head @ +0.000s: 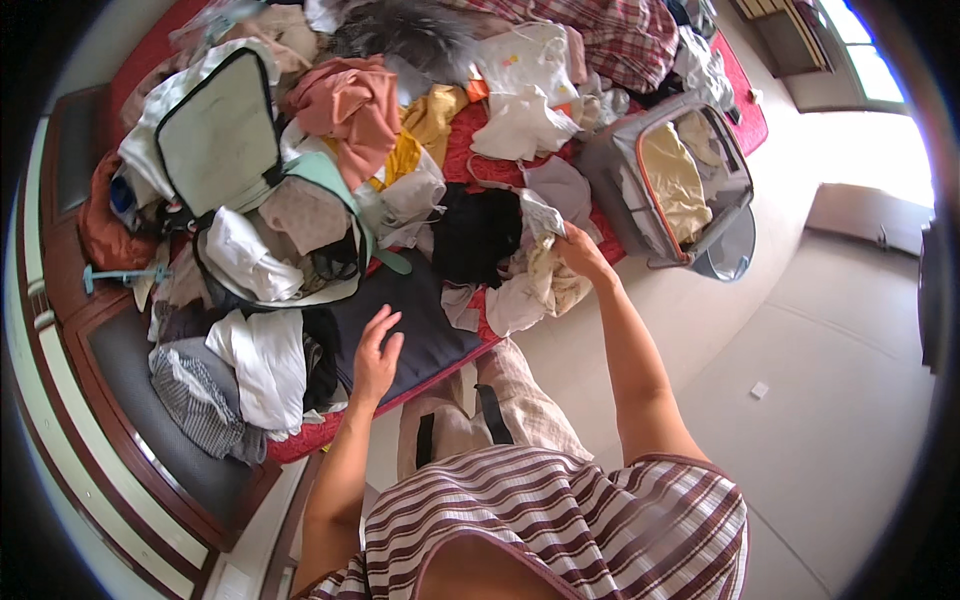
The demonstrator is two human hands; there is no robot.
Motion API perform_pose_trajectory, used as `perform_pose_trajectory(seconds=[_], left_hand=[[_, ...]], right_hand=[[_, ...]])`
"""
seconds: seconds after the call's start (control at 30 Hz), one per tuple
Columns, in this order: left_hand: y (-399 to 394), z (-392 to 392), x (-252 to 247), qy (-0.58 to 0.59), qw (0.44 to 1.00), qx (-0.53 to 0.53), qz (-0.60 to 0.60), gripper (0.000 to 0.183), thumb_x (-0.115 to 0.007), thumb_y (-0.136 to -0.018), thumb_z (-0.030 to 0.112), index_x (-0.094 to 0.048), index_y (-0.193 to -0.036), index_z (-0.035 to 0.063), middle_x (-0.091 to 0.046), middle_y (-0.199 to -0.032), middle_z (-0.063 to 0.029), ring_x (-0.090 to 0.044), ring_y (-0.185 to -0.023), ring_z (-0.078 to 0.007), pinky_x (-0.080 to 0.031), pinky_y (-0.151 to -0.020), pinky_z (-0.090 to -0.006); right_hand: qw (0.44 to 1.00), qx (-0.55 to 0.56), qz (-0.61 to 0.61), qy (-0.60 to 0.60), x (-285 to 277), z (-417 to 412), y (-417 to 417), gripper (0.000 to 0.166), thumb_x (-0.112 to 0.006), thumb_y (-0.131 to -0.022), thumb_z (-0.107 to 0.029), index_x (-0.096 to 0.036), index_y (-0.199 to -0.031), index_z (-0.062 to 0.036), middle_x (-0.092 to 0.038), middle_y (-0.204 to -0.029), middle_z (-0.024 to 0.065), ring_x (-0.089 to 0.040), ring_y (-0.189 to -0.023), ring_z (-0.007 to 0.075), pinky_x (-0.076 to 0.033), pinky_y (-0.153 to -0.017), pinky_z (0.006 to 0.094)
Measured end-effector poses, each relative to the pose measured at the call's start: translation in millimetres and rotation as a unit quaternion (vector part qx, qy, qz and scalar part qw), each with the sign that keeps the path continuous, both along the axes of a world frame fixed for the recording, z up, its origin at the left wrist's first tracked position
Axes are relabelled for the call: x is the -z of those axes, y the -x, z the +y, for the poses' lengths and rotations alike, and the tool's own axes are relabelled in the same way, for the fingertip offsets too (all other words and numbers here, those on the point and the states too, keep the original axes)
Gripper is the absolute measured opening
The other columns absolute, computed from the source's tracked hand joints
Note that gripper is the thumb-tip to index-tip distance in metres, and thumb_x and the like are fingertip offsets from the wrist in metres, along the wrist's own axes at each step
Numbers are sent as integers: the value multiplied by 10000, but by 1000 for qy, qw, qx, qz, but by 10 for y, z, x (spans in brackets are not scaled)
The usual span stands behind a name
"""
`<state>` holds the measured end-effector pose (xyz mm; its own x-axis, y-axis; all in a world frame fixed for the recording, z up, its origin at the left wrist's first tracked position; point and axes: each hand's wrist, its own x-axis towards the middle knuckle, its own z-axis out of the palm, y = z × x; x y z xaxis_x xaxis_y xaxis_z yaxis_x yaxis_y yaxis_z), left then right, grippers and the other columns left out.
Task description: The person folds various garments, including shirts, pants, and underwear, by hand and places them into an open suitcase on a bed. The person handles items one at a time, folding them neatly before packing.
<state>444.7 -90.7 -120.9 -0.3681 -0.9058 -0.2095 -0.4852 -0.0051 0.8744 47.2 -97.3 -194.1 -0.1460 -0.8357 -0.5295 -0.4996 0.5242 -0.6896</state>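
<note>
My right hand (581, 251) grips a light patterned cloth (541, 214) at the pile near the bed's edge. Cream and white garments (551, 277) lie under that hand, and a black garment (478, 234) is just left of them. My left hand (377, 356) is raised with its fingers apart and nothing in it, over a dark navy flat cloth item (416, 319). Beyond it, a mint-green zippered case (322, 169) stands with its lid up, holding white and beige clothes. To the right, a grey fabric storage bin (626, 195) with orange trim holds a pale yellow garment (675, 184).
Heaped clothes cover the red bed (300, 444), among them a salmon-pink garment (349, 112) and a plaid one (622, 37). A light-blue hanger (127, 276) lies by the dark wooden headboard (161, 390) at left. A small white piece (760, 390) is on the tiled floor.
</note>
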Motion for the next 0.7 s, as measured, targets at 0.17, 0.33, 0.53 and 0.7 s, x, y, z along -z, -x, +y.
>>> perform_pose_trajectory(seconds=[0.17, 0.33, 0.53, 0.7], left_hand=[[140, 44, 271, 23, 1000, 2, 14, 316, -572, -796, 149, -534, -1097, 61, -465, -1200, -169, -450, -1109, -296, -363, -922, -320], [12, -170, 322, 179, 949, -33, -258, 610, -615, -734, 184, -337, -1266, 77, -334, -1308, -146, -256, -1247, -313, -242, -966, -524], [-348, -293, 680, 167, 902, 12, -397, 531, -640, -705, 195, -423, -1170, 56, -485, -1129, -84, -360, -1167, -272, -190, -966, -556], [-398, -293, 724, 200, 906, 8, -373, 458, -634, -703, 189, -466, -1112, 69, -527, -1024, -64, -431, -1089, -246, -193, -974, -545]], right_hand=[[994, -22, 109, 4, -304, 50, -222, 228, -521, -755, -203, -596, -914, -56, -558, -905, 155, -557, -848, 305, -431, -735, 364], [995, -80, 60, 29, -387, 61, -97, 199, -554, -743, -109, -597, -915, -20, -541, -886, 128, -534, -846, 265, -416, -737, 319], [978, -62, 99, 175, -610, -32, 15, 263, -522, -770, -46, -551, -1031, -22, -531, -1023, 94, -523, -936, 224, -406, -802, 297], [956, -33, -248, 150, -969, -427, -970, 362, -448, -833, -14, -455, -1194, -26, -524, -1075, 11, -452, -1009, 95, -334, -901, 241]])
